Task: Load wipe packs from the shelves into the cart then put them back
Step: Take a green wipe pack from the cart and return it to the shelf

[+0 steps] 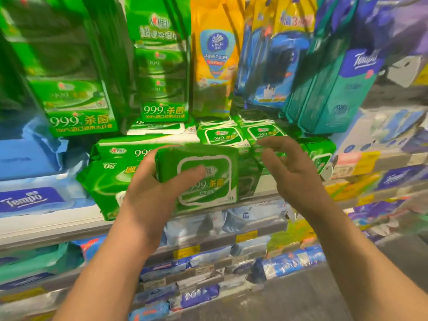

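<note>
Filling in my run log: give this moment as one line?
left hand: grips green wipe pack | right hand: open, beside pack, holds nothing | place: at shelf | cart: not in view

Wipe pack (206, 179) in left hand (152, 188) before shelf (254, 202); right hand (289, 172) just right.

Left hand (159, 181) gripping (right hand (289, 167) loose)

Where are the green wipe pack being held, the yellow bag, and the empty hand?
green wipe pack (206, 179): head view, its front label.
yellow bag (214, 54): head view, its blue badge.
right hand (291, 167): head view, its palm.
</note>
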### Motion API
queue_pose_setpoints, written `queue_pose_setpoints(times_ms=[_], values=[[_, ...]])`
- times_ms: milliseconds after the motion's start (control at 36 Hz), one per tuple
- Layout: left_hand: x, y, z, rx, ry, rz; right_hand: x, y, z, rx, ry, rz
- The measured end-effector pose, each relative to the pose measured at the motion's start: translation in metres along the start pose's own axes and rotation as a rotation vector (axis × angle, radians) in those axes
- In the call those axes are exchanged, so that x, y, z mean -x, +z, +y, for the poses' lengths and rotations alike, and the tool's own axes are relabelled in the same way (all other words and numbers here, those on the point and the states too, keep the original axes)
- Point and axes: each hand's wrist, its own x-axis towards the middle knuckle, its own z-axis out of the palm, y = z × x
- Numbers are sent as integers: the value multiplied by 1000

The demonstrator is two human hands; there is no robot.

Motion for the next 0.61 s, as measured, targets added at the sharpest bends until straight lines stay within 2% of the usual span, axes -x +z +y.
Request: queue_pose_setpoints(times_ms=[83, 194, 250, 333, 389, 500, 556, 611], values=[[-2, 17, 0, -31, 12, -48, -8, -23, -27, -185, -94, -167], [-4, 44, 2, -67, 85, -107, -26, -44, -49, 34, -114, -534], [-5, 59, 2, -101, 106, -127, -31, -51, -54, 154, -124, -604], [-9, 79, -5, -270, 170, -108, -32, -65, -52, 216, -132, -584], [-15, 88, -12, -499, 266, -37, -30, -77, -45, 241, -119, -544], [-27, 97, -22, -742, 575, 143, -23, -101, -29, 561, -97, -416], [-37, 98, -31, -955, 753, 127, -19, -108, -22, 673, -48, -383], [-45, 99, -42, -1125, 805, 51, -19, -109, -16, 739, -1, -370]])
